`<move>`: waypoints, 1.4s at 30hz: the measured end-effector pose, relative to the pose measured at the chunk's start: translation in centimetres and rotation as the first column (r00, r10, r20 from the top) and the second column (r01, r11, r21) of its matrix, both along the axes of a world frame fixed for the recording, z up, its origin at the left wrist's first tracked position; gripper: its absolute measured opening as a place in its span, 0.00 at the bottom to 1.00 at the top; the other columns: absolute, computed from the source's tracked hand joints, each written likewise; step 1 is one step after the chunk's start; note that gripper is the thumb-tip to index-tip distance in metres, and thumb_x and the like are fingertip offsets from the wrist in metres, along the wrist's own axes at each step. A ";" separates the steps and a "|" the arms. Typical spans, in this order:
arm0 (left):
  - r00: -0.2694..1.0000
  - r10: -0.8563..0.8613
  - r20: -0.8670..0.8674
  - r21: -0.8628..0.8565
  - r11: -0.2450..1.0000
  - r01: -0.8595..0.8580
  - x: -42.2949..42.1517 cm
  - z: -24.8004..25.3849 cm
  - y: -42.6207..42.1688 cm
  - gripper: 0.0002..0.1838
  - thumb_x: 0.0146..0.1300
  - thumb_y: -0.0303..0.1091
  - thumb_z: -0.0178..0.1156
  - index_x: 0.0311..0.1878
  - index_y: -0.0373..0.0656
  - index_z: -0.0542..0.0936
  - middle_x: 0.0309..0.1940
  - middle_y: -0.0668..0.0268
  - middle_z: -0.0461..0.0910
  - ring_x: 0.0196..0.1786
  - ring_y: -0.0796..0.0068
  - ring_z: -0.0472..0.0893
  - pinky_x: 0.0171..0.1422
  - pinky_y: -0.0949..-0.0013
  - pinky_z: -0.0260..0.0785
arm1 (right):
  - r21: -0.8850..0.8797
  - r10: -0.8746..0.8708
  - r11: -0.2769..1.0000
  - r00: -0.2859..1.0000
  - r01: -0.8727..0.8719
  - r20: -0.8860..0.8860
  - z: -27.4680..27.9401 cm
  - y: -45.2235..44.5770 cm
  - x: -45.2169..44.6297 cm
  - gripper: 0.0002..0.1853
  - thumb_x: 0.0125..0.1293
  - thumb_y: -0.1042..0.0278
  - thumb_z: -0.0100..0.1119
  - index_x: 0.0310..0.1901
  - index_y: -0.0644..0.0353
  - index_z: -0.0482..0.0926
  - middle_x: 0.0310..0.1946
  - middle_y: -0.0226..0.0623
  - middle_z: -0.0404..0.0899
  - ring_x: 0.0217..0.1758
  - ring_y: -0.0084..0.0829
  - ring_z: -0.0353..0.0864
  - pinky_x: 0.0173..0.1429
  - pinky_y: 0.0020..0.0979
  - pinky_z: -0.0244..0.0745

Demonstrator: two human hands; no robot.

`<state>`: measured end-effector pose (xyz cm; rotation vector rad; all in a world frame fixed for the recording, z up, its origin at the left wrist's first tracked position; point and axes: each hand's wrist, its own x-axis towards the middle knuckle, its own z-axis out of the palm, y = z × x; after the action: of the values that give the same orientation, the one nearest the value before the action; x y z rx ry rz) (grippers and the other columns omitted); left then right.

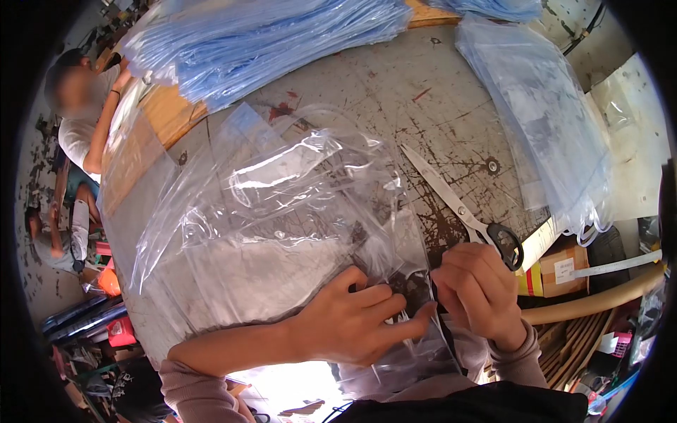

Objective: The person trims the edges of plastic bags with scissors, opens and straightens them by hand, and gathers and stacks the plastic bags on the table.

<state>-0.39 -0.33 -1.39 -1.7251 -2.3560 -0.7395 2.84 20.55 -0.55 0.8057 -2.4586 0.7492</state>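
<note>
A large clear plastic bag (pixel 261 183) lies crumpled and shiny across the table in front of me. My left hand (pixel 360 317) rests palm down on its near right part, fingers bent and thumb stretched toward the right, gripping the plastic. To the right, my right hand (pixel 479 292) is closed, with thumb and fingers pinching the bag's edge; the fingertips are partly hidden. Just beyond that hand lies a pair of scissors (pixel 462 211) with black handles, its blades pointing away to the left.
Blue-tinted plastic bags (pixel 275 42) are stacked at the far side, with another pile (pixel 543 113) at the right. A cardboard box (pixel 564 271) sits below the scratched table's (pixel 451 92) right edge. A person (pixel 84 113) is at the far left.
</note>
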 end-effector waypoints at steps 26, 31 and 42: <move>0.915 0.033 -0.402 -0.162 0.981 -0.106 1.1 2.6 -0.5 0.31 0.39 0.41 0.61 0.53 0.47 0.79 0.20 0.74 0.62 0.21 0.80 0.66 0.37 0.69 0.65 | -0.545 0.035 0.748 0.796 0.380 0.604 0.1 -3.0 0.9 0.23 0.60 0.83 0.55 0.58 0.66 0.70 0.32 0.42 0.77 0.31 0.32 0.80 0.36 0.28 0.75; 0.933 0.277 -0.229 -0.222 0.919 -0.327 1.5 8.6 -0.1 0.19 0.49 0.37 0.61 0.46 0.44 0.80 0.27 0.66 0.68 0.29 0.76 0.75 0.63 0.21 0.43 | -0.626 0.234 0.728 0.756 0.280 0.611 -0.2 -2.9 1.0 0.19 0.58 0.80 0.60 0.53 0.60 0.76 0.32 0.40 0.78 0.32 0.30 0.80 0.36 0.26 0.74; 0.962 -0.018 0.274 -0.704 0.677 0.213 -5.6 8.2 3.5 0.09 0.62 0.37 0.54 0.36 0.43 0.80 0.33 0.62 0.77 0.33 0.59 0.79 0.39 0.61 0.72 | -0.382 0.077 0.911 0.847 0.155 0.527 0.7 -3.7 3.2 0.10 0.57 0.79 0.58 0.42 0.67 0.71 0.34 0.46 0.73 0.33 0.49 0.76 0.33 0.38 0.72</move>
<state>-6.00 3.19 6.85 -2.1777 -3.0013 0.0498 6.02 16.84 0.17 0.4116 -2.6063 1.5940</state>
